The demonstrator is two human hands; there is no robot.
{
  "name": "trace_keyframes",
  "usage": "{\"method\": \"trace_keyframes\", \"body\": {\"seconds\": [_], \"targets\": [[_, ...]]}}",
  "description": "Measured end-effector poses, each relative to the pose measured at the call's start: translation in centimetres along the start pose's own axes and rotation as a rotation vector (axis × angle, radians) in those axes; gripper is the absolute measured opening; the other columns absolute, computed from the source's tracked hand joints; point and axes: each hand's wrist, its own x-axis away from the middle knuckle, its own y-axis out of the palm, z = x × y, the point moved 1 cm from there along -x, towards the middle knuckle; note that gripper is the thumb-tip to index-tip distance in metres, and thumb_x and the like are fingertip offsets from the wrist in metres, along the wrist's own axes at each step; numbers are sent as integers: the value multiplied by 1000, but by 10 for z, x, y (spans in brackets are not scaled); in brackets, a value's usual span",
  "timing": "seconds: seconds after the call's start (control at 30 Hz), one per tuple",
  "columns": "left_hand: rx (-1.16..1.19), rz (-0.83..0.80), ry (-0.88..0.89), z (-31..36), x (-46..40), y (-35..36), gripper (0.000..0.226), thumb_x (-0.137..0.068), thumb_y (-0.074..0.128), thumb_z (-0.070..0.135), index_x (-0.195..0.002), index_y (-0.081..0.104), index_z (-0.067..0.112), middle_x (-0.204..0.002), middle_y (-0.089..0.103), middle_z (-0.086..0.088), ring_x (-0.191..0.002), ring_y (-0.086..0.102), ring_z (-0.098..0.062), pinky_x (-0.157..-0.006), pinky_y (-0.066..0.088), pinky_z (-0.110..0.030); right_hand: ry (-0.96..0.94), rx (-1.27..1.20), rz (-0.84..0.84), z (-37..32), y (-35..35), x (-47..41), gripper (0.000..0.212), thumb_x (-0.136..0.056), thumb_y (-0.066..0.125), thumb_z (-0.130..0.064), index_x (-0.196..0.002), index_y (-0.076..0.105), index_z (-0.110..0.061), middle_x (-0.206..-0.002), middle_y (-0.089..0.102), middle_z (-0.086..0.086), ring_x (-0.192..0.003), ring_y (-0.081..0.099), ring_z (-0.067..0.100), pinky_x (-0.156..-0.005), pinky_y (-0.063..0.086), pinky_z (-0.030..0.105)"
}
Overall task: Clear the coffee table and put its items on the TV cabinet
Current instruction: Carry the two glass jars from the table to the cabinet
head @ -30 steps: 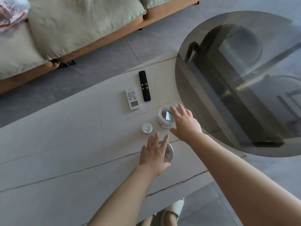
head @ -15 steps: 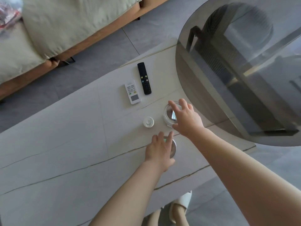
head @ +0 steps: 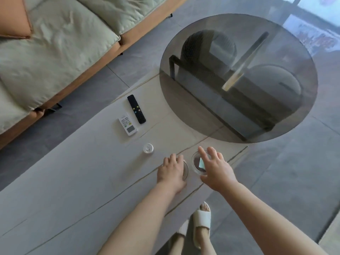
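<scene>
so both hands are down on the long pale stone-look coffee table [head: 73,181] near its right end. left hand [head: 172,172] sits on top of a small round glass dish [head: 185,170], fingers curled over it so most of the dish is hidden, only its right rim peeks out. looks like it's gripping it, though the fingertips are out of sight. right hand [head: 215,168] is over a clear round glass jar [head: 197,163] with something pale green inside, fingers spread and reaching over the rim, thumb on the near side. can't tell if it has actually closed on the jar. the two hands are just beside each other, not touching.

a bit further up the table there's a small white round lid [head: 148,148] lying by itself, and past that a white remote with a little screen [head: 127,123] right next to a slim black remote with coloured buttons [head: 136,109], both flat on the top.

round smoked-glass side table [head: 294,52] overlaps the far right corner. sofa with pale green cushions [head: 55,43] and a wooden base runs along the upper left, grey tile floor [head: 294,172] all around. feet in white slippers [head: 201,219] show at the bottom edge.
</scene>
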Motion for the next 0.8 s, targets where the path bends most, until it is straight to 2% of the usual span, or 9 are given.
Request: {"method": "trace_keyframes", "body": {"seconds": [0.23, 0.4, 0.53, 0.7, 0.8], "targets": [[-168, -59, 255, 50, 76, -10, 83, -80, 64, 29, -146, 14, 26, -153, 8, -11, -142, 10, -31, -107, 34, -41, 270, -149, 38, 14, -20, 129, 96, -75, 70, -23, -147, 6, -31, -149, 13, 3, -131, 27, 26, -89, 52, 35], [-302, -105, 465, 89, 126, -9, 88, -81, 61, 33, -150, 6, 29, -153, 6, -6, -142, 9, -28, -109, 32, -41, 433, -258, 113, 27, -14, 225, 89, -74, 67, -26, -144, 13, -32, -149, 16, 3, -132, 29, 27, -94, 47, 36], [-423, -125, 644, 131, 168, 4, 79, -87, 54, 34, -151, 7, 27, -157, 9, -6, -145, 11, -27, -113, 27, -39, 577, -327, 183, 36, 0, 304, 91, -75, 65, -34, -147, 10, -30, -152, 13, 3, -138, 24, 26, -102, 41, 36], [-613, -113, 872, 182, 229, 34, 83, -82, 60, 31, -150, 13, 25, -155, 13, -7, -143, 14, -27, -109, 35, -40, 751, -401, 234, 37, 30, 399, 90, -76, 61, -34, -148, 8, -29, -155, 12, 7, -143, 17, 26, -112, 29, 39], [-683, -115, 979, 210, 268, 59, 86, -78, 63, 32, -149, 14, 25, -154, 16, -7, -143, 16, -26, -109, 35, -40, 856, -457, 249, 33, 55, 454, 90, -77, 63, -35, -148, 7, -30, -157, 10, 8, -144, 14, 28, -113, 28, 41]]}}
